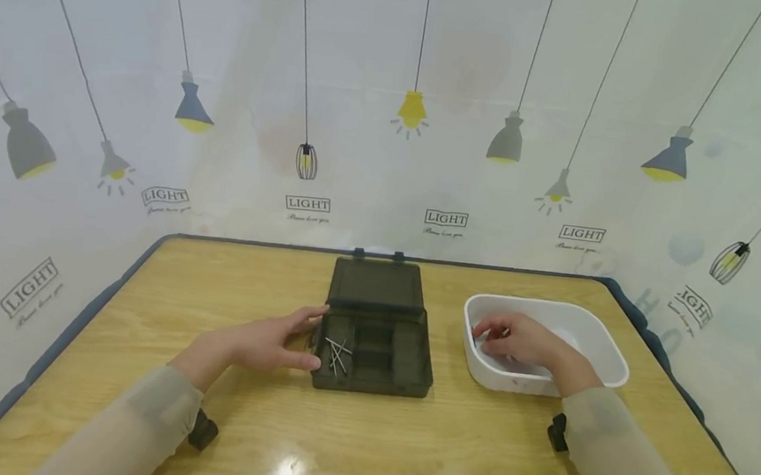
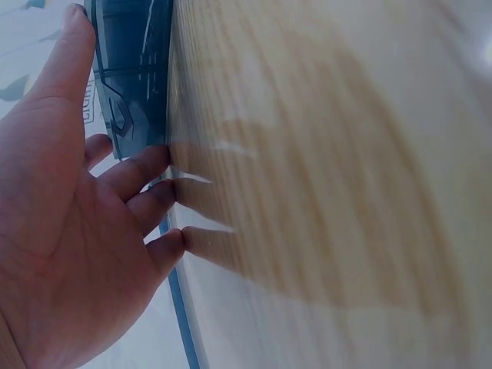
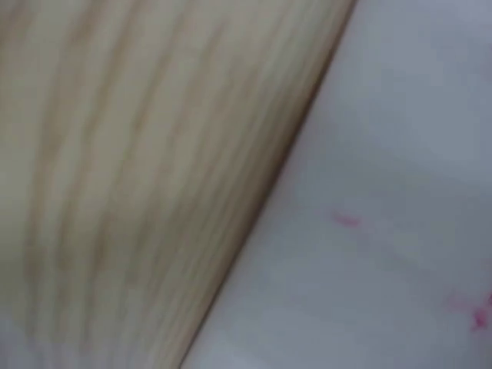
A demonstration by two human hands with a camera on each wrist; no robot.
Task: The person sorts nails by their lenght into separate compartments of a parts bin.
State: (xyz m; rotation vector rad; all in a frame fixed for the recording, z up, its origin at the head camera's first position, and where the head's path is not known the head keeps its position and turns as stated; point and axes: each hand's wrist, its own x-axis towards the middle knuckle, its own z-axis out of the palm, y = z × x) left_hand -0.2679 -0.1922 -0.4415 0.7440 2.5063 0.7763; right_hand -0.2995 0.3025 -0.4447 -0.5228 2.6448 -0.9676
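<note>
A dark translucent compartment box lies on the table with its lid folded back. In its left compartment lie several thin metal pieces like nails or screws. My left hand is at the box's left side, thumb and fingers spread along the edge; in the left wrist view the hand has its fingertips low by the table. Inside a white plastic basin, my right hand reaches down at the left end with bent fingers. What its fingertips may hold is hidden.
The wooden table carries the box in the middle and the basin to the right. A pale wall covering with printed lamps rises behind. The right wrist view shows only the table and the basin's outer wall, blurred.
</note>
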